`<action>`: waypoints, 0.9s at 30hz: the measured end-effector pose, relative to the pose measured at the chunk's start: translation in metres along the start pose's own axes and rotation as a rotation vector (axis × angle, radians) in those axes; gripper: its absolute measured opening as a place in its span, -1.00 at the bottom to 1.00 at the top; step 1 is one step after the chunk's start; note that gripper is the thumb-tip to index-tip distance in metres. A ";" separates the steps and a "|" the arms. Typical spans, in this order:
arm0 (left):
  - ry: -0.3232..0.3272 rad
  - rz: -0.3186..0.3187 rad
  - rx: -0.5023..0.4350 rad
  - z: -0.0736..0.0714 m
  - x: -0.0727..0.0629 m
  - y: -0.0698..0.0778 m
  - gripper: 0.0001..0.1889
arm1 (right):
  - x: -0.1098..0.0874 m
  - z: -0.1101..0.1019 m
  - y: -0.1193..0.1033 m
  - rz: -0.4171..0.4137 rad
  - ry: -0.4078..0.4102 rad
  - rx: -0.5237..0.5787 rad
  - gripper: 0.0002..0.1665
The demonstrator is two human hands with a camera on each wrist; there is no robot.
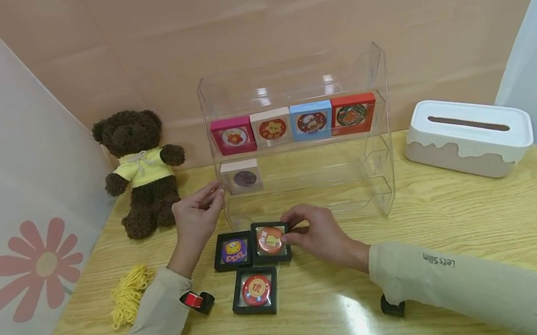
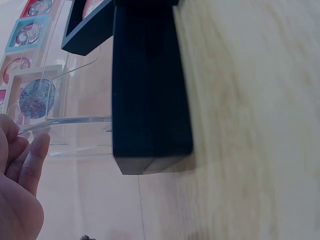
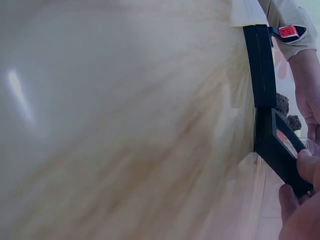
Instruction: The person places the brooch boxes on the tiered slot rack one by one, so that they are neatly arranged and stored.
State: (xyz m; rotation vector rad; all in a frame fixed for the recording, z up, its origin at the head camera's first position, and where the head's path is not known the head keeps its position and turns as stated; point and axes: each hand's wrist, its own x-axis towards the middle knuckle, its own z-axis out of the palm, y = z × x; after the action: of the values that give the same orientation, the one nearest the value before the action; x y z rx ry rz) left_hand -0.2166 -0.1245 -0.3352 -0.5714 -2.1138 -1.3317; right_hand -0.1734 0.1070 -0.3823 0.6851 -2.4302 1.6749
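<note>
A clear acrylic display rack (image 1: 308, 181) stands at the back of the table. My left hand (image 1: 200, 214) pinches its left side edge, also visible in the left wrist view. Beside those fingers, a pale box with a dark round badge (image 1: 241, 177) sits on a lower tier. My right hand (image 1: 325, 235) grips the right side of a black-framed box with an orange badge (image 1: 270, 240), thumb on its face. In the right wrist view this box (image 3: 280, 145) is tilted off the table. Two more black-framed boxes, one with a purple badge (image 1: 234, 251), one with a red badge (image 1: 256, 290), lie nearby.
Several coloured badge boxes (image 1: 273, 129) line a higher tier. A brown teddy bear (image 1: 141, 171) in a yellow top sits left of the rack. Yellow cord (image 1: 131, 294) lies by the left forearm. A white-topped tissue box (image 1: 468, 137) stands at the right.
</note>
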 end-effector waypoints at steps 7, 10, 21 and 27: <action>-0.004 -0.010 -0.007 0.000 -0.001 0.000 -0.80 | 0.000 -0.003 0.002 -0.021 0.060 0.035 -0.78; -0.006 -0.008 -0.006 0.000 -0.001 0.000 -0.79 | 0.001 -0.005 0.001 -0.040 0.078 0.038 -0.82; 0.000 0.002 -0.009 0.001 -0.001 -0.001 -0.80 | 0.003 -0.016 -0.013 -0.093 0.129 0.048 -0.91; -0.003 -0.005 -0.014 0.000 -0.001 -0.001 -0.79 | 0.005 -0.026 -0.045 -0.060 0.163 0.029 -0.95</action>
State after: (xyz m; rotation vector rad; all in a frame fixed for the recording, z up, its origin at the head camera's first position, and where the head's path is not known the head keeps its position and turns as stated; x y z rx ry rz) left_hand -0.2171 -0.1247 -0.3369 -0.5749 -2.1114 -1.3507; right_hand -0.1629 0.1160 -0.3326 0.5938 -2.2570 1.6753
